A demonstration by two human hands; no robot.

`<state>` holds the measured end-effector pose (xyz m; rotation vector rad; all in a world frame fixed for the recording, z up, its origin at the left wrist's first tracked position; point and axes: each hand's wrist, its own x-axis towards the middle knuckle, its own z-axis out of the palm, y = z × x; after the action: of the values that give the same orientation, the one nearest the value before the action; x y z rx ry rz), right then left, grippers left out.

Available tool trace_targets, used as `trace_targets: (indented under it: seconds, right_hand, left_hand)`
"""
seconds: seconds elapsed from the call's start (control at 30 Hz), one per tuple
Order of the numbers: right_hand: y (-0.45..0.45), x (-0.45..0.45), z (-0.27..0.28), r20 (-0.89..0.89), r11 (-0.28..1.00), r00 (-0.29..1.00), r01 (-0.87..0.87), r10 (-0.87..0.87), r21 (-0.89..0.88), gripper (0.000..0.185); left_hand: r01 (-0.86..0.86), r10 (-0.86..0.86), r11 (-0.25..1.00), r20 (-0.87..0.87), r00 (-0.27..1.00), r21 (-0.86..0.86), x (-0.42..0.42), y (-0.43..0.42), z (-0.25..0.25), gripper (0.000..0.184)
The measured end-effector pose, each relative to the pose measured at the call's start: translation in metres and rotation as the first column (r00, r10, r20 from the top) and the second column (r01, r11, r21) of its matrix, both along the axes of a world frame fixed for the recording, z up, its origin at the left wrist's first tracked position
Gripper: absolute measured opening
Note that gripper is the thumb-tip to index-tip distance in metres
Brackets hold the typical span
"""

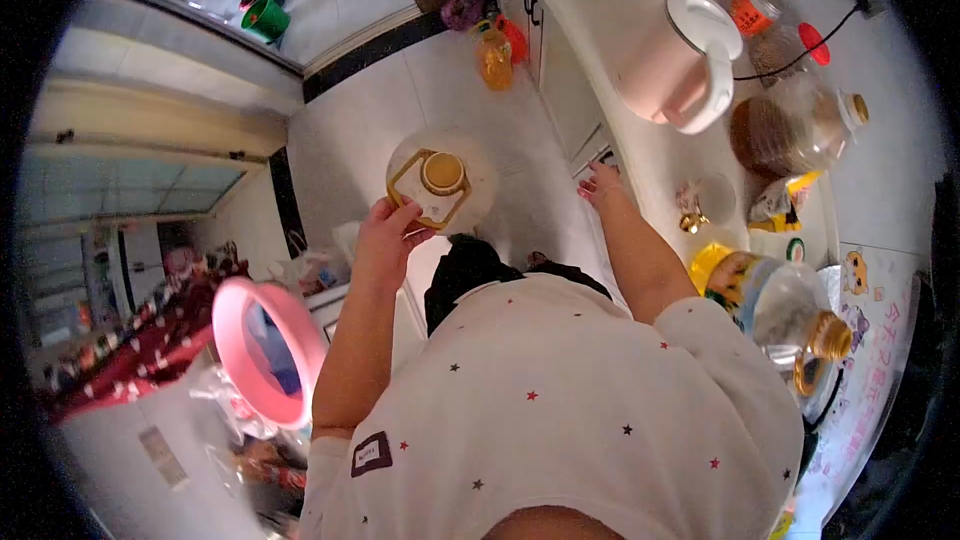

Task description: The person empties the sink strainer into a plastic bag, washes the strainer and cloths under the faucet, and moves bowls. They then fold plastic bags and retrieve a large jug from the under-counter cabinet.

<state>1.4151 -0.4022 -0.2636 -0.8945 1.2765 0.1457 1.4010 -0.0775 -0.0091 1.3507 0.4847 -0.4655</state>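
Note:
My left hand (pixel 393 235) is closed on the yellow handle of a large clear plastic jug (pixel 480 180), seen from above with its yellow cap (pixel 443 172) on. The jug hangs or stands over the tiled floor; I cannot tell which. My right hand (pixel 600 183) is beside the counter's cabinet front, close to a dark door handle (pixel 606 156). Its fingers are partly spread and hold nothing visible. Whether the fingertips touch the handle is unclear.
On the counter (pixel 640 155) at right stand a pink kettle (pixel 665 70), a big bottle of brown contents (pixel 790 130), a glass (pixel 716 198) and a water jug (pixel 785 305). A pink basin (pixel 228 330) is at left. Orange bottles (pixel 494 58) sit on the floor ahead.

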Motion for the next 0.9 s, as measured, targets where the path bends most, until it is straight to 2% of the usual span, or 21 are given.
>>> trace_targets:
  seconds: [0.03,0.13,0.2,0.23,0.33,0.43,0.47,0.5,0.57,0.63,0.7,0.77,0.83,0.9]
  right_hand:
    - [-0.002,0.004,-0.005,-0.019,0.996,0.996,0.084,-0.084,-0.021,0.038]
    - [-0.018,0.013,-0.056,0.132,0.977,0.972,0.179,-0.194,0.119,0.033]
    - [-0.011,0.019,-0.046,0.131,0.947,0.948,0.264,-0.29,0.183,0.029]
    - [-0.009,0.024,-0.042,0.132,0.927,0.93,0.312,-0.343,0.211,0.027]
    - [-0.017,0.03,-0.093,0.256,0.81,0.776,0.501,-0.576,0.305,0.022]
    - [0.01,0.035,-0.07,0.009,0.917,0.918,0.396,-0.396,0.041,0.02]
    - [0.016,0.031,-0.099,-0.032,0.954,0.956,0.293,-0.291,0.064,0.021]
    - [0.032,0.032,-0.075,-0.071,0.985,0.994,0.097,-0.087,0.145,0.033]
    - [0.091,0.039,-0.045,-0.251,0.958,0.925,0.262,-0.284,-0.118,0.047]
    - [0.15,-0.002,-0.106,-0.404,0.967,0.901,0.059,-0.158,-0.247,0.061]
    - [0.208,-0.029,-0.068,-0.624,0.965,0.781,-0.158,-0.009,-0.211,0.065]
    - [0.267,-0.059,-0.029,-0.585,0.963,0.778,0.094,-0.229,-0.253,0.072]
    - [0.326,-0.116,-0.068,-0.602,0.937,0.719,0.288,-0.347,-0.196,0.072]
    - [0.355,-0.146,-0.069,-0.573,0.867,0.655,0.311,-0.492,-0.389,0.069]
  left_hand:
    - [0.053,-0.053,0.997,0.013,0.999,0.047,0.025,-0.002,-0.003,0.015]
    - [0.239,-0.245,0.956,0.013,0.969,0.169,0.106,-0.01,-0.009,0.016]
    - [0.38,-0.383,0.9,-0.028,0.923,0.216,0.169,-0.016,-0.011,0.015]
    - [0.427,-0.427,0.885,-0.041,0.903,0.188,0.199,-0.021,-0.014,0.015]
    - [0.574,-0.575,0.802,-0.05,0.817,0.165,0.289,-0.045,-0.013,0.015]
    - [0.692,-0.695,0.687,-0.075,0.715,0.224,0.344,-0.059,-0.01,0.014]
    - [0.731,-0.736,0.641,-0.084,0.672,0.234,0.364,-0.067,-0.008,0.015]
    - [0.768,-0.775,0.592,-0.09,0.625,0.244,0.383,-0.077,-0.007,0.016]
    - [0.835,-0.844,0.491,-0.1,0.527,0.248,0.417,-0.084,-0.027,0.017]
    - [0.894,-0.905,0.375,-0.112,0.41,0.244,0.439,-0.096,-0.037,0.017]
    - [0.939,-0.951,0.259,-0.11,0.289,0.227,0.445,-0.114,-0.043,0.017]
    - [0.968,-0.963,0.187,-0.165,0.215,0.166,0.441,-0.132,-0.046,0.016]
    - [0.983,-0.961,0.138,-0.222,0.162,0.121,0.43,-0.148,-0.051,0.015]
    - [0.996,-0.961,0.077,-0.263,0.086,0.048,0.411,-0.163,-0.063,0.016]
